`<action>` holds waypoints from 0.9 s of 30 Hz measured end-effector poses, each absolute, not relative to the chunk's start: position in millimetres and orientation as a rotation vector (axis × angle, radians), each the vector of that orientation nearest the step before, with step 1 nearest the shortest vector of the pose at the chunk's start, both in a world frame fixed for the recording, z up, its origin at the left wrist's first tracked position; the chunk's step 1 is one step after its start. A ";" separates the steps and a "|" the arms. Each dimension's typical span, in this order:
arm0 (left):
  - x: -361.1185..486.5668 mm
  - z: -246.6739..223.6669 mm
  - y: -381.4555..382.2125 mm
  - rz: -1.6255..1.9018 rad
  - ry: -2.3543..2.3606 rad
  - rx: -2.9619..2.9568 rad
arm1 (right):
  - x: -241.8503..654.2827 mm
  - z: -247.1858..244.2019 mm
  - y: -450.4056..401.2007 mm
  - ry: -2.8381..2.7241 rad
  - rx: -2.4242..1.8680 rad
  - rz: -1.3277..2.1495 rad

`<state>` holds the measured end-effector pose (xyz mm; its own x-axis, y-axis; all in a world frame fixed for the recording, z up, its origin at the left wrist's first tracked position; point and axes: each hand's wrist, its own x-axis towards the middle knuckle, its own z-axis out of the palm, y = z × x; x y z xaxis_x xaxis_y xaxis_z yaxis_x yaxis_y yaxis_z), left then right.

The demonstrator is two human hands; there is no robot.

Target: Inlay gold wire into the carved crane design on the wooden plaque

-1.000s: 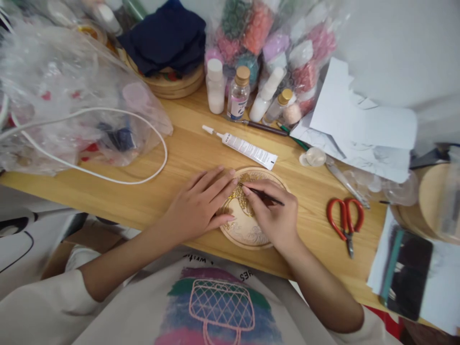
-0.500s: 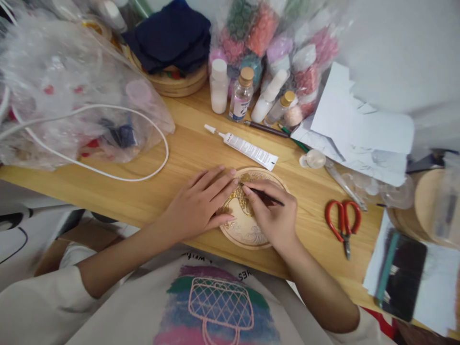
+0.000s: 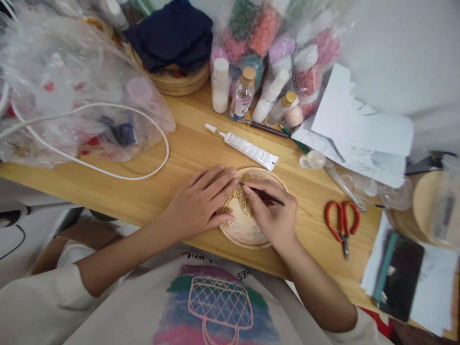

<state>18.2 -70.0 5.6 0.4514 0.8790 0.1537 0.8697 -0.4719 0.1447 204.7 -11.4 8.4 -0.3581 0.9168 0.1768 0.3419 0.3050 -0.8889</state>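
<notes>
A round pale wooden disc (image 3: 251, 235) lies near the table's front edge, with gold raised lines on its upper part and fine drawn waves below. My left hand (image 3: 201, 203) rests palm down with fingers spread, its fingertips and thumb over the disc's left side. In my right hand (image 3: 273, 211) a thin dark tool (image 3: 268, 195) is pinched between thumb and fingers, its tip touching or just above the gold pattern near my left fingertips. The exact tip contact is too small to tell. Behind the disc lies a white tube (image 3: 251, 151), its nozzle pointing left.
Red-handled pliers (image 3: 342, 225) lie to the right, near a dark phone (image 3: 400, 278) on papers. Small bottles (image 3: 242, 93) stand at the back before bags of coloured pieces. A plastic bag (image 3: 72, 96) and white cable (image 3: 143, 177) occupy the left. Papers (image 3: 362, 129) lie back right.
The view has shifted very slightly. Both hands and the dark tool hold nearly the same position over the disc.
</notes>
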 end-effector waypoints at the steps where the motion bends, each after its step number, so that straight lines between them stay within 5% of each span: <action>1: 18.3 5.6 -69.9 0.322 1.591 2.636 | 204.6 8.4 -11.3 -1.862 -1.126 1.025; 27: 17.8 5.5 -70.3 0.335 1.599 2.631 | 203.7 7.7 -12.1 -1.827 -1.146 1.058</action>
<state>17.8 -70.3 5.5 0.4437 0.8816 0.1612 0.8720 -0.4662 0.1492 203.7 -12.1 7.7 -0.3434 0.9276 0.1471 0.3341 0.2671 -0.9039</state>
